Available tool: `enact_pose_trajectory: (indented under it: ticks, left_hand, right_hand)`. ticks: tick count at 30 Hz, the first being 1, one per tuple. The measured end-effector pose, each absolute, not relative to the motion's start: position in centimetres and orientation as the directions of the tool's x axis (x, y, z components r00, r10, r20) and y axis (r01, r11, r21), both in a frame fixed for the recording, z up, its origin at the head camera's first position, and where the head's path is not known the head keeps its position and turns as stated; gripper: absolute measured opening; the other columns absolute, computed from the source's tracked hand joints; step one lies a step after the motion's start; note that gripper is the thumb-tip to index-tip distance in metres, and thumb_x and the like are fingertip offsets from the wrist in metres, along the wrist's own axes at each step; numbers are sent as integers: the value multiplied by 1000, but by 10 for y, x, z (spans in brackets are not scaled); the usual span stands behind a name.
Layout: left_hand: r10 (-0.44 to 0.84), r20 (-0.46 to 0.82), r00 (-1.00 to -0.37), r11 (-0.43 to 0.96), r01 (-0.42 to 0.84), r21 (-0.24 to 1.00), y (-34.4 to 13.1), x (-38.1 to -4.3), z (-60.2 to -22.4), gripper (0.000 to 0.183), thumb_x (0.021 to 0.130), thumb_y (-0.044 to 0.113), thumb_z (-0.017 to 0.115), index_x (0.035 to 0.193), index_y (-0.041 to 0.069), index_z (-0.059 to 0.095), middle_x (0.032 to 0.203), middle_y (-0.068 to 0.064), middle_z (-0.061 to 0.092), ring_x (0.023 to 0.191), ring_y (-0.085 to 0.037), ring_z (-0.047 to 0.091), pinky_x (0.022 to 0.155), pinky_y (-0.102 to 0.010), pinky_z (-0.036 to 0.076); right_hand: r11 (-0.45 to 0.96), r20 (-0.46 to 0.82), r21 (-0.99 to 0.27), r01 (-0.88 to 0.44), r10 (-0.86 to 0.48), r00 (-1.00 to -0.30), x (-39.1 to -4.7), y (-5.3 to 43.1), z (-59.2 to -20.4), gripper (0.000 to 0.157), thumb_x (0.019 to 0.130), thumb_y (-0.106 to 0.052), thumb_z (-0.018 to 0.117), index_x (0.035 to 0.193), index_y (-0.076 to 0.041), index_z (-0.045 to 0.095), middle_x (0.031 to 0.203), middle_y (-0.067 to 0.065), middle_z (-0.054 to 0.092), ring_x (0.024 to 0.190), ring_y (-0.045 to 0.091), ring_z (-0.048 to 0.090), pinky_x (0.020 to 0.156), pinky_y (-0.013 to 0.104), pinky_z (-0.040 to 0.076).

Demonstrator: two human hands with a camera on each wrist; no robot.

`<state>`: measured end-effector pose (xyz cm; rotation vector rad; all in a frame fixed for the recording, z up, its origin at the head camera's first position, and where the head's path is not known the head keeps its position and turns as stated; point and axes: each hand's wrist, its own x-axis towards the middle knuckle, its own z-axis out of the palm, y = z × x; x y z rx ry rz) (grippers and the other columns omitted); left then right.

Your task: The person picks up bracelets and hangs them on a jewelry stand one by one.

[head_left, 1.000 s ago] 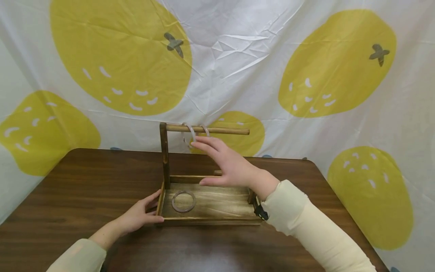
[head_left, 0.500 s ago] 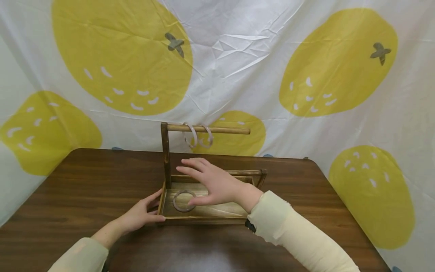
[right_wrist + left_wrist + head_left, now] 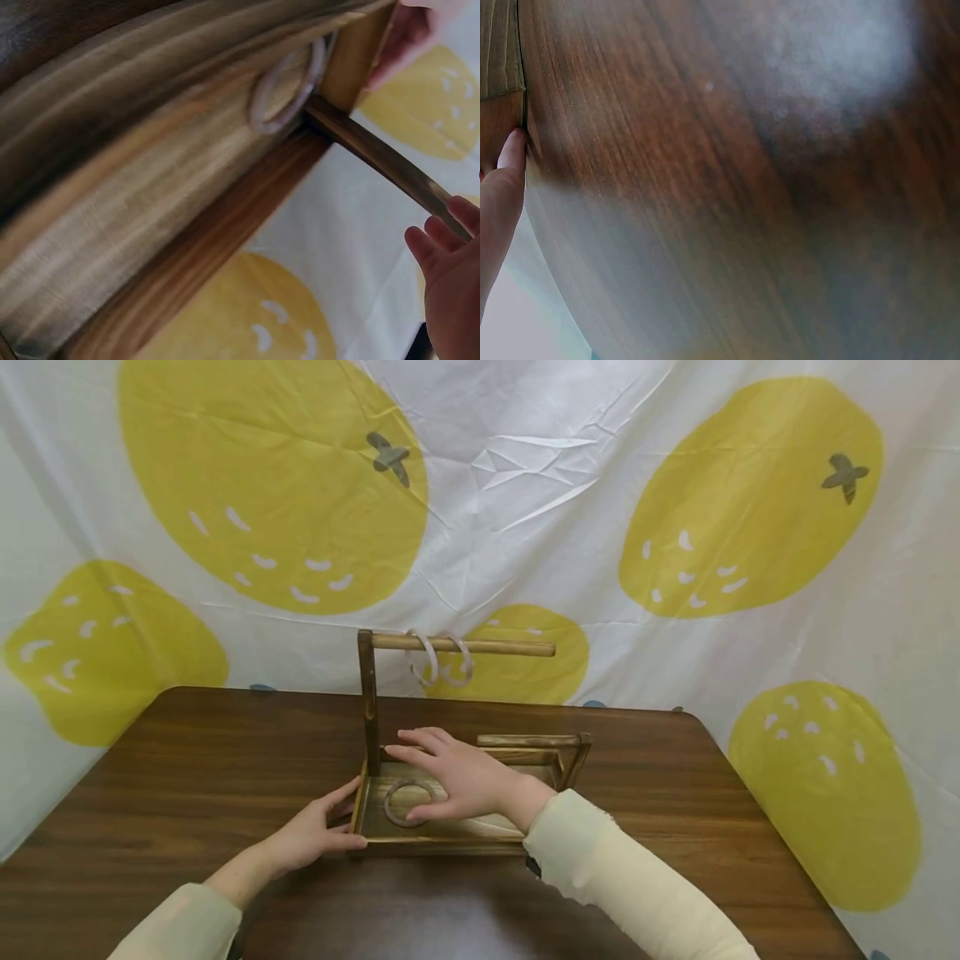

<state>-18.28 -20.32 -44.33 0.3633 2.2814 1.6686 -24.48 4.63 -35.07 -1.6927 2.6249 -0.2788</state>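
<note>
Two bangles [image 3: 432, 660] already hang on the upper bar [image 3: 517, 648] of the jewellery stand [image 3: 367, 702]; a third bangle [image 3: 387, 806] lies unhung in its tray [image 3: 442, 842], where the right hand [image 3: 465, 781] hovers, fingers spread, perhaps touching it; the left hand [image 3: 303, 837], fingers extended, steadies the stand's left end
</note>
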Motion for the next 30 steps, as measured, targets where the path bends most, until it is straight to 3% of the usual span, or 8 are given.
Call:
enact_pose_trajectory:
  ticks: [6, 13, 30]
  left_hand:
    - [374, -84, -924, 295, 33, 955, -203, -183, -443, 99, 80, 17, 74, 148, -5, 5, 149, -35, 14, 134, -46, 29, 103, -38, 46]
    - [371, -92, -924, 304, 27, 952, -204, -183, -444, 99, 81, 18, 74, 148, -5, 5, 150, -34, 13, 135, -46, 28, 104, -39, 45]
    - [361, -98, -927, 304, 18, 952, -205, -182, -445, 101, 80, 22, 75, 149, -3, 6, 151, -32, 12, 136, -46, 27, 105, -39, 44]
  right_hand:
    - [440, 41, -155, -885, -892, -450, -251, 43, -365, 82, 85, -53, 60, 150, -21, 21, 156, 6, 19, 142, 25, 23, 104, 42, 46]
    - [472, 2, -125, -873, -880, -476, -255, 41, -383, 83, 86, -56, 57, 151, -22, 19, 156, 7, 21, 142, 26, 25, 111, 41, 40]
    - [539, -104, -158, -827, -842, -529, -264, 33, -408, 82, 86, -59, 55, 151, -23, 19, 156, 9, 21, 140, 27, 27, 107, 44, 43]
